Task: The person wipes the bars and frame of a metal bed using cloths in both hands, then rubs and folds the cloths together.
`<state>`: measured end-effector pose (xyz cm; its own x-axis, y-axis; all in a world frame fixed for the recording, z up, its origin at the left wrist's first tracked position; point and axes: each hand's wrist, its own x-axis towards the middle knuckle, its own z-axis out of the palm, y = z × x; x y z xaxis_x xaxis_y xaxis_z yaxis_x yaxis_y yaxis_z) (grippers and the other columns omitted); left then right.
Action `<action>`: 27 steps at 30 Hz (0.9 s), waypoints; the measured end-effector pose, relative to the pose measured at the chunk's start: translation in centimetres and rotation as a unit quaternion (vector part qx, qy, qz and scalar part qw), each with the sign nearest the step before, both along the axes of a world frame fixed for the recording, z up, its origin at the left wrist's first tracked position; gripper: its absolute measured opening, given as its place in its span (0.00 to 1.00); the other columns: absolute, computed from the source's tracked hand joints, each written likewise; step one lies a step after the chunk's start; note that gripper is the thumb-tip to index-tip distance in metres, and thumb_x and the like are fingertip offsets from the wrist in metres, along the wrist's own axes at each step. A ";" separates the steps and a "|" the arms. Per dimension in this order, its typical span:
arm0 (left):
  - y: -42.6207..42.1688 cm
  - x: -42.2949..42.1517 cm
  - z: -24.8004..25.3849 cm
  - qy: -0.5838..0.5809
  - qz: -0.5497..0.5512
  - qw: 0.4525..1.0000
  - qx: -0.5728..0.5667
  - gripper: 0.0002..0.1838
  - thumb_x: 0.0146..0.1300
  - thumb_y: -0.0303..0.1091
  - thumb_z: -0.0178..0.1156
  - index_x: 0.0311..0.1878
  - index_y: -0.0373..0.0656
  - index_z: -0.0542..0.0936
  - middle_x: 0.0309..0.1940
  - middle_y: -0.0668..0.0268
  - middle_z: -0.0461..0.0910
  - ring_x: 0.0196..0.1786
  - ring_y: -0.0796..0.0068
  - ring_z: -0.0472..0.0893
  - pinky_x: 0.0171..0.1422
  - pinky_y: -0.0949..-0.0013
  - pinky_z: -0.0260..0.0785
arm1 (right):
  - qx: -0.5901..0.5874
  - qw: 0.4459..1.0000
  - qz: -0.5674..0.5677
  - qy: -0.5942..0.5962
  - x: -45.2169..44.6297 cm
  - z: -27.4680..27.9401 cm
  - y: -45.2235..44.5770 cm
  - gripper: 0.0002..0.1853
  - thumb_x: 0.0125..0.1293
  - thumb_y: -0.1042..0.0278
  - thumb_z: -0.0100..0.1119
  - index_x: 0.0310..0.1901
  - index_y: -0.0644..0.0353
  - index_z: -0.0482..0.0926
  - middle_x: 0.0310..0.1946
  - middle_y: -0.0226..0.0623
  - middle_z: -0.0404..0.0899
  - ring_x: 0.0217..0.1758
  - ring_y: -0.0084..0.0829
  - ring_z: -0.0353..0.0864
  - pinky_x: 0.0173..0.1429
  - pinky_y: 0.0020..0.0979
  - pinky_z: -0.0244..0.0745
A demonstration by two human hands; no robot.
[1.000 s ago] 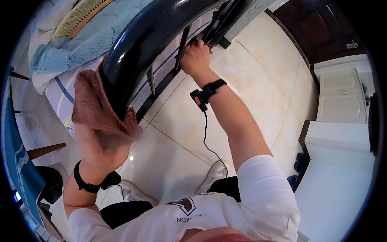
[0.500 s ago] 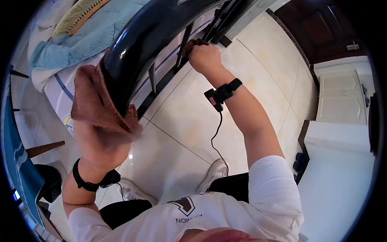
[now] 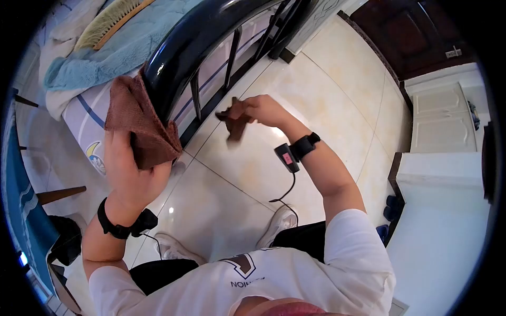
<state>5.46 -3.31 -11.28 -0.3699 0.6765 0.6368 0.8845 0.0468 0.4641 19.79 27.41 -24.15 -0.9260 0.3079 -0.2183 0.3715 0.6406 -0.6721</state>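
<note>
A brown cloth (image 3: 134, 113) is wrapped against the lower end of a glossy black bed rail (image 3: 182, 52). My left hand (image 3: 134, 179) grips that cloth from below, its fingertips partly hidden in the folds. To the right, my right hand (image 3: 266, 110) pinches a smaller, crumpled brown cloth (image 3: 236, 118), which hangs in the air over the floor, apart from the rail's bars. Both wrists wear black straps with small cabled boxes.
Behind the rail, a mattress (image 3: 84, 124) carries a light-blue blanket (image 3: 89, 71) and a wooden-backed brush (image 3: 113, 26). A wooden leg (image 3: 60, 195) juts in at left. Pale tiles (image 3: 232, 195) cover the floor. A dark door (image 3: 416, 37) and white cabinet (image 3: 443, 121) stand at right.
My right hand has come away from the black rail, moving down and toward me with its cloth. My left hand stays at the rail's end, shifted slightly in view.
</note>
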 end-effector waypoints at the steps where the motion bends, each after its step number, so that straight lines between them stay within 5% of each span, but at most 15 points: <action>1: -0.2 -0.1 0.0 -0.002 -0.003 1.000 0.000 0.38 0.62 0.19 0.62 0.73 0.38 0.57 0.67 0.48 0.67 0.68 0.57 0.72 0.70 0.59 0.67 | -0.009 1.000 -0.013 0.027 0.5 0.1 0.5 0.14 0.63 0.61 0.51 0.35 0.63 0.81 0.28 0.45 0.83 0.31 0.44 0.82 0.41 0.42 0.78; 3: -0.4 0.0 0.2 -0.001 -0.007 1.000 -0.006 0.37 0.62 0.20 0.63 0.72 0.37 0.57 0.67 0.47 0.68 0.69 0.57 0.71 0.70 0.59 0.66 | -0.209 0.957 -0.181 0.087 1.4 0.0 2.6 0.13 0.62 0.65 0.53 0.37 0.66 0.84 0.31 0.37 0.84 0.34 0.28 0.81 0.36 0.28 0.75; 6: -0.4 0.1 0.8 0.019 0.001 1.000 -0.014 0.38 0.60 0.21 0.64 0.71 0.33 0.58 0.67 0.45 0.67 0.68 0.56 0.73 0.69 0.60 0.66 | -0.302 0.849 -0.304 0.310 0.6 2.4 4.9 0.19 0.70 0.62 0.52 0.54 0.67 0.79 0.49 0.39 0.83 0.50 0.33 0.82 0.56 0.35 0.75; 8: -0.1 0.4 1.5 0.057 0.026 0.998 -0.021 0.38 0.60 0.21 0.63 0.71 0.31 0.57 0.67 0.44 0.67 0.66 0.55 0.75 0.68 0.60 0.67 | -0.307 0.818 -0.220 0.435 -1.0 6.7 6.6 0.20 0.75 0.62 0.47 0.61 0.67 0.73 0.54 0.40 0.80 0.58 0.34 0.79 0.63 0.37 0.72; 11: 0.7 0.7 2.1 0.116 0.052 0.992 -0.018 0.39 0.60 0.20 0.63 0.72 0.30 0.56 0.67 0.44 0.67 0.64 0.54 0.76 0.67 0.61 0.67 | -0.154 0.824 -0.168 0.519 -5.1 12.1 8.3 0.20 0.76 0.62 0.45 0.62 0.65 0.72 0.52 0.40 0.81 0.55 0.35 0.80 0.61 0.38 0.73; 12: 0.8 0.8 2.1 0.138 0.063 0.988 -0.011 0.39 0.60 0.20 0.63 0.73 0.31 0.55 0.67 0.45 0.67 0.63 0.54 0.77 0.67 0.61 0.67 | -0.154 0.822 -0.167 0.522 -6.7 12.4 9.3 0.20 0.76 0.62 0.45 0.62 0.65 0.72 0.52 0.40 0.81 0.55 0.35 0.80 0.61 0.38 0.73; 15: 0.4 0.4 0.6 0.064 0.026 0.998 -0.005 0.40 0.60 0.20 0.62 0.73 0.32 0.54 0.67 0.45 0.66 0.64 0.55 0.76 0.68 0.61 0.66 | 0.096 0.844 -0.322 0.418 -10.3 12.3 9.6 0.16 0.70 0.62 0.50 0.52 0.64 0.76 0.47 0.61 0.80 0.52 0.62 0.77 0.57 0.49 0.71; 19: 0.4 0.4 1.4 0.043 0.006 0.998 -0.035 0.41 0.62 0.18 0.61 0.75 0.34 0.50 0.67 0.46 0.65 0.63 0.57 0.77 0.68 0.60 0.66 | 0.134 0.795 -0.285 0.518 -11.0 9.8 7.3 0.15 0.70 0.64 0.51 0.53 0.65 0.71 0.44 0.59 0.81 0.51 0.61 0.78 0.54 0.50 0.72; 23: 0.9 0.6 1.6 -0.007 -0.008 0.998 -0.063 0.42 0.62 0.18 0.60 0.76 0.35 0.48 0.68 0.45 0.64 0.62 0.57 0.77 0.67 0.60 0.68 | 0.205 0.839 -0.313 0.395 -10.3 0.8 8.0 0.11 0.69 0.69 0.51 0.50 0.63 0.71 0.38 0.57 0.81 0.44 0.62 0.79 0.48 0.54 0.73; 25: 0.9 0.7 1.5 -0.032 -0.012 0.998 -0.054 0.43 0.62 0.18 0.60 0.76 0.36 0.47 0.68 0.45 0.64 0.62 0.57 0.77 0.67 0.60 0.69 | 0.160 0.884 -0.307 0.314 -9.4 -2.6 7.7 0.19 0.65 0.73 0.52 0.57 0.62 0.67 0.38 0.56 0.79 0.46 0.59 0.78 0.51 0.49 0.73; 27: 0.8 0.7 2.0 -0.006 0.006 0.998 -0.069 0.43 0.62 0.17 0.60 0.75 0.36 0.48 0.68 0.45 0.65 0.62 0.57 0.77 0.66 0.61 0.69 | 0.238 0.877 -0.286 0.304 -9.3 -4.2 7.8 0.19 0.64 0.74 0.52 0.57 0.61 0.70 0.38 0.56 0.79 0.45 0.59 0.78 0.50 0.49 0.73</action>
<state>6.13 -2.56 -9.33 -0.3861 0.7525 0.5336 0.8778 0.1221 0.4631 10.44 35.26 -28.34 -0.4909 0.6819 0.5423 0.3887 0.7285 -0.5641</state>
